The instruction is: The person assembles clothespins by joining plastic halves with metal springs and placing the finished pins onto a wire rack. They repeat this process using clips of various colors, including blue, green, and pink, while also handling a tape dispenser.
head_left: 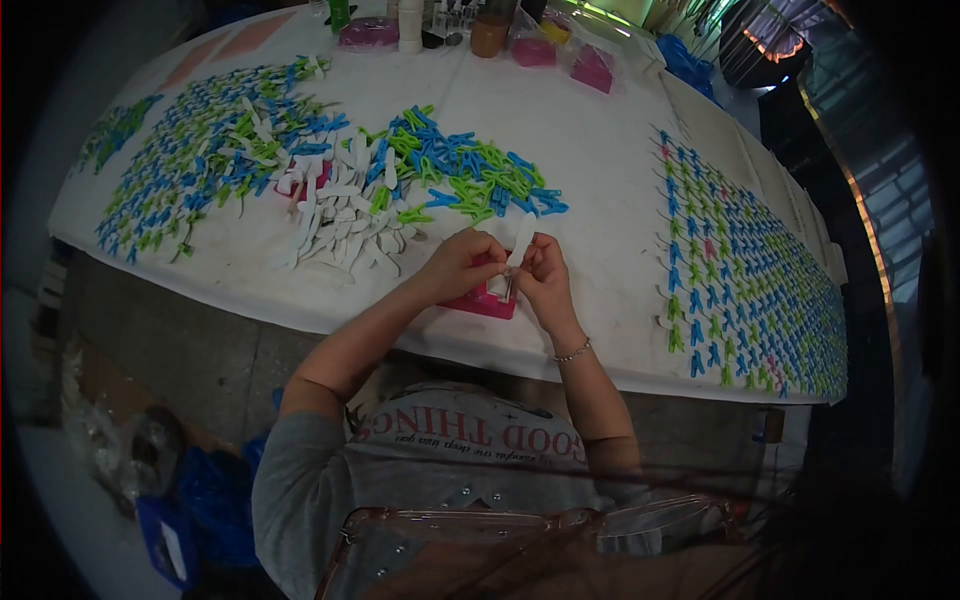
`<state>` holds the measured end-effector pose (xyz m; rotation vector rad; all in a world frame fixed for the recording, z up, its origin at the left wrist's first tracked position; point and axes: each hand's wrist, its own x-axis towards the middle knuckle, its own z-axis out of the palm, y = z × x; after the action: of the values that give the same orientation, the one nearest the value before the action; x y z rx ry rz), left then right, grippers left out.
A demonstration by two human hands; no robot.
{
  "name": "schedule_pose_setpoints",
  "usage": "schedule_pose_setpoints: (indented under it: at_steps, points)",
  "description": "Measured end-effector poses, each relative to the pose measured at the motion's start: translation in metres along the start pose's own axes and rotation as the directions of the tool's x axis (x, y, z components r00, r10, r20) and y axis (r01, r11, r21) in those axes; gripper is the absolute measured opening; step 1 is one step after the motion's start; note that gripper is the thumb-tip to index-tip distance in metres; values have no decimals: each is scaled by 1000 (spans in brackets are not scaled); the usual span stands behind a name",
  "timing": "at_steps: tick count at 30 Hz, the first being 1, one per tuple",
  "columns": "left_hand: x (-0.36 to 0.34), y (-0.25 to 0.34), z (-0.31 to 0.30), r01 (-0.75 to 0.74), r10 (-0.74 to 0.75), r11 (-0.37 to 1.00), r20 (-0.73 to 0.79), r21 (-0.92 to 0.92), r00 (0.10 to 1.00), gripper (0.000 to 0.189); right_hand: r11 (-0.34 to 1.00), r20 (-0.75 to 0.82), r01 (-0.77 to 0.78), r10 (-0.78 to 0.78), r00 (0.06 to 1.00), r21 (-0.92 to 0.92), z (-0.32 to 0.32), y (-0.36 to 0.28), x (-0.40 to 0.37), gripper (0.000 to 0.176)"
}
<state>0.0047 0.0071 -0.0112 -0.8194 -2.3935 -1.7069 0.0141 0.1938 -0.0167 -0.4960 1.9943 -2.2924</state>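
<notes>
Strip [521, 238] white, slim, upright, pinched between left hand [460, 265], right hand [545, 282].

the bench [600, 150] is covered in matt white cloth. the white strip [522, 238] and the blue and green clips [470, 180] look like smooth plastic, the pink tray [487, 301] glossier. the bracelet [573, 351] glints like metal.

The grey shirt [470, 440] of the person working here is showing big reddish letters, appearing upside down from above and reading "GOOD THING". The word's end is slipping into a fold, so further letters cannot be told. A thinner script line is running beneath, too small to read.
</notes>
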Motion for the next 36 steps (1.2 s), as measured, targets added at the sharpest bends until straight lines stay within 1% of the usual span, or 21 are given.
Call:
schedule_pose_setpoints:
  at_steps: [1, 2, 3, 4, 7, 9, 10, 11, 13, 15, 16, 18, 19, 21, 25, 27, 29, 31, 33, 35, 36]
  points:
    - [0, -2, 0, 2, -2, 1000, 0, -1, 1000, 12, 1000, -3, -11, 11, 1000, -6, 1, 2, 0, 44]
    - [1, -4, -2, 27, -27, 995, 5, -93, 1000, 13, 1000, -2, -11, 11, 1000, -6, 1, 2, 0, 44]
    - [3, -3, -6, 52, -51, 981, 12, -184, 999, 16, 992, 7, 28, -27, 1000, -120, 2, 1, 0, 43]
    - [7, -1, -10, 52, -51, 981, 9, -185, 999, 16, 970, 23, 68, -65, 998, -231, 2, -1, 0, 42]
    - [19, 6, -25, 27, -21, 977, 33, -213, 999, 26, 947, 39, 48, -38, 999, -316, 7, -4, 0, 39]
    - [23, 10, -29, 70, -41, 933, 87, -354, 995, 33, 943, 49, 21, -5, 999, -333, 10, -12, -2, 36]
    - [24, 11, -31, 68, -41, 933, 84, -354, 996, 33, 938, 53, -8, 28, 998, -348, 11, -15, -2, 34]
    - [24, 12, -32, 80, -45, 922, 98, -380, 994, 33, 937, 54, -7, 28, 998, -348, 10, -16, -2, 34]
    - [22, 9, -35, 94, -51, 909, 116, -406, 992, 32, 885, 102, 63, -18, 995, -462, 5, -17, -3, 30]
    - [16, 4, -37, 60, -13, 949, 153, -309, 988, 32, 865, 112, 70, -16, 994, -497, -1, -18, -5, 30]
    - [13, 2, -38, 60, -12, 949, 156, -309, 988, 32, 844, 125, 78, -13, 992, -530, -4, -18, -6, 29]
    - [6, 1, -36, 113, -89, 984, 172, -139, 981, 29, 799, 148, 117, -36, 988, -589, -12, -16, -9, 30]
    - [5, 1, -35, 114, -89, 984, 174, -139, 981, 29, 749, 176, 158, -56, 983, -644, -16, -15, -9, 31]
    - [4, 2, -31, -5, 0, 999, 170, 34, 985, 28, 724, 190, 166, -50, 981, -670, -22, -17, -10, 32]
    - [6, -4, -17, -19, 15, 1000, 153, 23, 988, 25, 688, 158, 161, -68, 985, -708, -28, -27, -13, 34]
    - [8, -4, -13, -85, 64, 990, 182, 110, 981, 24, 688, 137, 141, -60, 989, -712, -31, -37, -13, 35]
    - [11, 2, -7, -83, 60, 990, 196, 114, 979, 24, 688, 117, 122, -55, 992, -715, -34, -46, -12, 36]
    - [16, 6, 0, -85, 59, 989, 212, 118, 975, 24, 717, 107, 147, -102, 989, -682, -37, -54, -9, 37]
    - [19, 4, 9, -300, 271, 941, 186, 155, 945, 28, 734, 116, 155, -104, 988, -661, -36, -64, -6, 38]
    - [19, 5, 14, -290, 267, 947, 164, 138, 949, 26, 749, 126, 165, -108, 986, -641, -35, -69, -2, 38]
    - [20, 6, 16, -277, 260, 953, 144, 120, 955, 25, 806, 123, 157, -106, 987, -570, -33, -70, 1, 37]
